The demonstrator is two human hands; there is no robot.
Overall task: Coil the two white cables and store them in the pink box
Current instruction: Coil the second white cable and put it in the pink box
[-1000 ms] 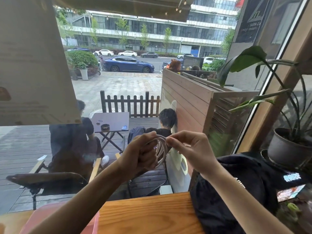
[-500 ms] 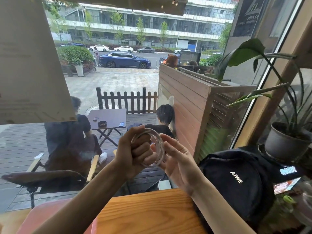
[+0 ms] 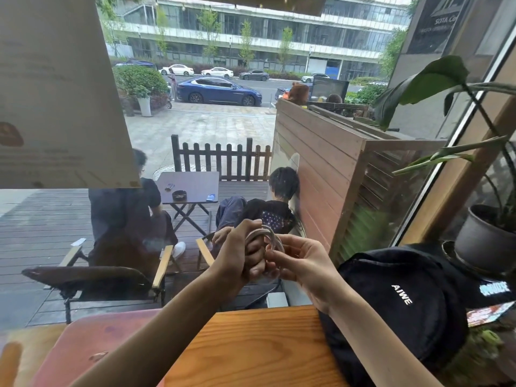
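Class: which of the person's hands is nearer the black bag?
Right. The right hand holds the cable just left of the bag; the left hand is farther left.

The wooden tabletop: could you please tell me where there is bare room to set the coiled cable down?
Bare wood on the tabletop lies between the pink box and the black bag, under the forearms. To the right it is crowded: bag, plant pot, printed card. Both the left hand and right hand hold the white cable above it.
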